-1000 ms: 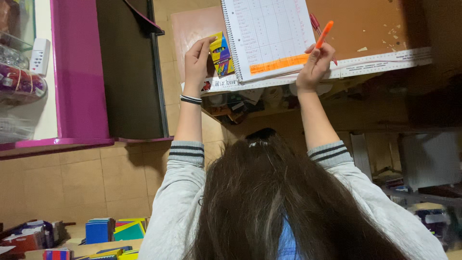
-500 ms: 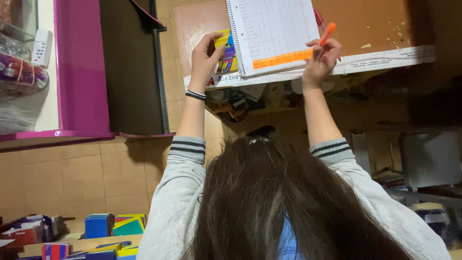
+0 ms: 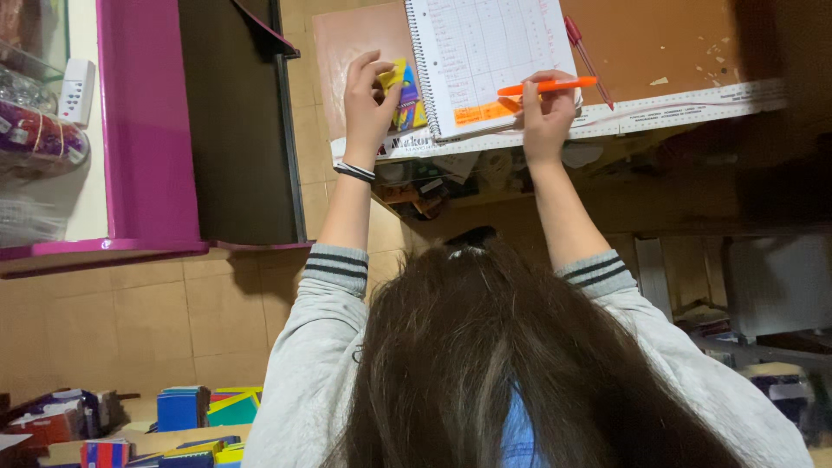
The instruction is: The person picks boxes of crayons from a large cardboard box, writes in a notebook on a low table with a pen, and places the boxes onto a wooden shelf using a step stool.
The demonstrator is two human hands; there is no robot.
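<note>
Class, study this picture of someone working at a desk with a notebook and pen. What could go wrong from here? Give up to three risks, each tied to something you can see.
1. The spiral notebook lies close to the desk edge; a nudge from the right hand might tip it off.
2. The orange pen lies loosely across the fingers, so it could slip.
3. The left hand presses a small colourful packet near that edge; it may slide away.

The spiral notebook runs off the top edge.
</note>
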